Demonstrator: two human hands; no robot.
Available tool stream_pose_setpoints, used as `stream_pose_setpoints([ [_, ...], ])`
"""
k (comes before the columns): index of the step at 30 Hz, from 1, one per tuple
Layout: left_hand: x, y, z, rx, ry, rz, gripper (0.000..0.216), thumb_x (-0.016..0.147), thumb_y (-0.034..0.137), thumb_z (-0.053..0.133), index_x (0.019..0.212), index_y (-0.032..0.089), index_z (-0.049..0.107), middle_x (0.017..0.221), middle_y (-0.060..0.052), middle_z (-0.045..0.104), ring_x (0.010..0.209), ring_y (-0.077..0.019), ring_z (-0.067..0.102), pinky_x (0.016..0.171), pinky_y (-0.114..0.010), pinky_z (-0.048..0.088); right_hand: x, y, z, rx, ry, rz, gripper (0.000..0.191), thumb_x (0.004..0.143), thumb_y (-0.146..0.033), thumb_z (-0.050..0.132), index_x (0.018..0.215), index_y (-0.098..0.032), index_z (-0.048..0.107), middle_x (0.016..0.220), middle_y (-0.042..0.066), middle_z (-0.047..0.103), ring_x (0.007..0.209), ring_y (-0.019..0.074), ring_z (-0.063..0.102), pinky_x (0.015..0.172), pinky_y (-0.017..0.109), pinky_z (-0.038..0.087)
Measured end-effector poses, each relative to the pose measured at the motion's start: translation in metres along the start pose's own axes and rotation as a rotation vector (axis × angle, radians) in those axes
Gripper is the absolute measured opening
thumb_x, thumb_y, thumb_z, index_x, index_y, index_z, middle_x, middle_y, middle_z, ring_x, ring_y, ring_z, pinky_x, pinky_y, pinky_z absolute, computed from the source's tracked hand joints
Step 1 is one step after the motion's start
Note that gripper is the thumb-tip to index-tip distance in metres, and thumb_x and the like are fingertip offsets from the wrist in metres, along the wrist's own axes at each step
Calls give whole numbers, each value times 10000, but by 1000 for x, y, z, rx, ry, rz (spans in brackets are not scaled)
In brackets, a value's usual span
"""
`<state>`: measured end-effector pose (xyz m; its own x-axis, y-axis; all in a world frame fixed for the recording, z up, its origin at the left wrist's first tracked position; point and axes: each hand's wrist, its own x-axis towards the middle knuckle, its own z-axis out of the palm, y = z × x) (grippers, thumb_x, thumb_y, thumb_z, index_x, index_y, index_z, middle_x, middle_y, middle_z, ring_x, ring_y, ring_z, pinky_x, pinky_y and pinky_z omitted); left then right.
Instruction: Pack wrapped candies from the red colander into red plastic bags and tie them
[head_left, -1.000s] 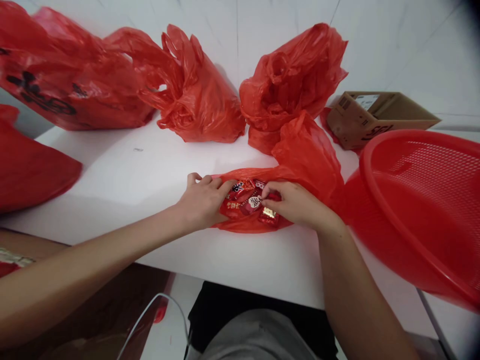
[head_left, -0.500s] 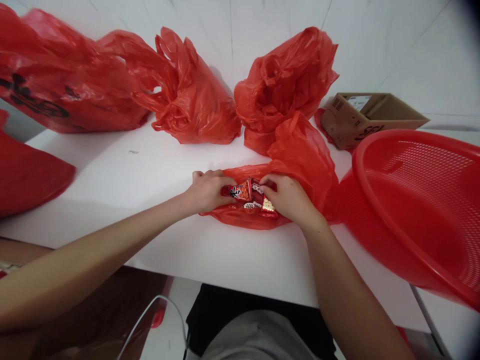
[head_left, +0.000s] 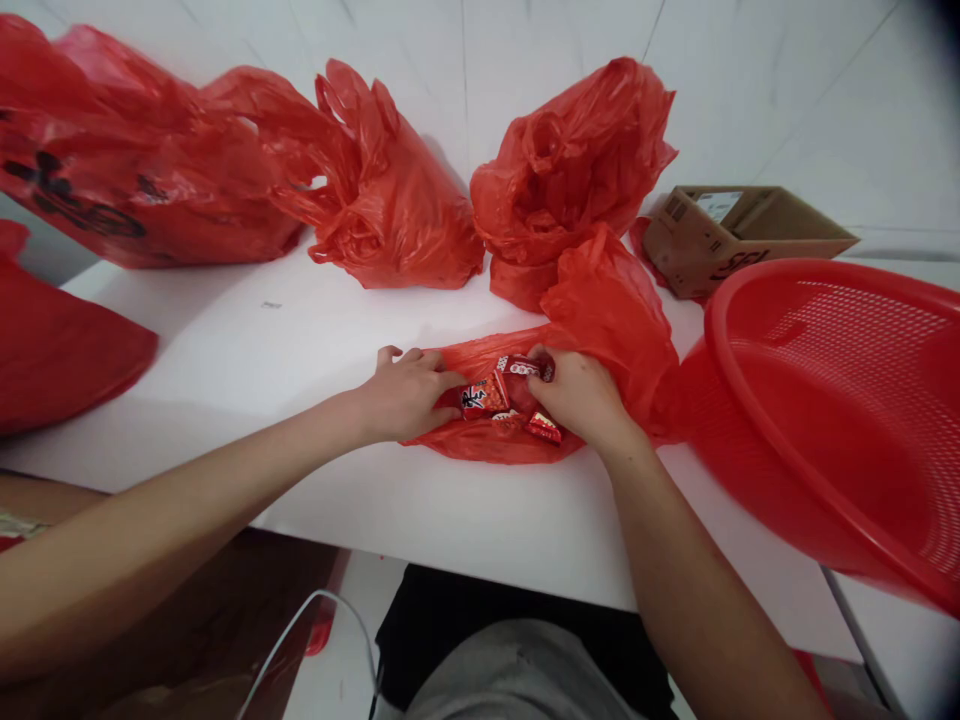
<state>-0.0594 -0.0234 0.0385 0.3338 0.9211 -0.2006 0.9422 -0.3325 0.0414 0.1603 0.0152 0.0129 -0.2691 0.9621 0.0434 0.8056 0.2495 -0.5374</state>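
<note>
A small red plastic bag (head_left: 600,310) lies on the white table (head_left: 247,350) near its front edge, with several wrapped red candies (head_left: 487,395) inside its mouth. My left hand (head_left: 401,395) rests on the bag's left side, fingers bent and pressing against a candy packet. My right hand (head_left: 581,395) is on the bag's right side, fingers curled around a red candy wrapper (head_left: 521,366) at the top of the pile.
Three stuffed red plastic bags (head_left: 397,200) stand along the back of the table, and another red bag (head_left: 60,345) lies at the left edge. A big red mesh basket (head_left: 832,400) sits at the right, a cardboard box (head_left: 739,235) behind it.
Both hands have shifted slightly among the candies. My right hand has closed on a wrapper at the top of the pile, and the candies have been rearranged.
</note>
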Motion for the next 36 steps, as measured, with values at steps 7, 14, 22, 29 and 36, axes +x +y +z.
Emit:
stream_pose_setpoints([
  [7,-6,-6,1,27,65,-11,349,841,510,497,867,207,669,1032,-106,588,969,-304,542,929,-581,301,0,-1,-2,499,-13,-124,241,806,-268,561,997,-182,679,906,23,704,821,174,638,707,248,451],
  [14,-11,-8,4,19,81,-19,339,848,497,506,990,224,649,1110,-113,598,1041,-325,545,970,-628,261,2,-2,-7,543,-39,-22,295,866,-350,451,666,-159,552,599,-23,511,556,109,448,520,228,326],
  [22,-12,7,-11,-95,264,-31,332,882,484,489,1021,237,662,1061,-63,662,1023,-306,566,1020,-625,170,3,1,-5,472,28,-111,334,911,-382,423,687,-163,538,607,-23,455,576,109,402,531,231,290],
  [29,1,18,-22,-771,246,-27,320,855,486,543,813,187,650,741,15,650,677,-141,558,726,-302,421,-2,-4,-9,532,-49,-231,365,931,-409,439,782,-145,644,664,-13,551,609,117,477,568,233,345],
  [36,9,17,-20,-980,221,0,284,841,423,583,798,150,649,744,-10,642,661,-124,548,651,-258,433,-5,-8,-16,669,-95,-266,234,819,-318,646,1004,-179,688,915,13,683,790,136,601,720,244,454],
])
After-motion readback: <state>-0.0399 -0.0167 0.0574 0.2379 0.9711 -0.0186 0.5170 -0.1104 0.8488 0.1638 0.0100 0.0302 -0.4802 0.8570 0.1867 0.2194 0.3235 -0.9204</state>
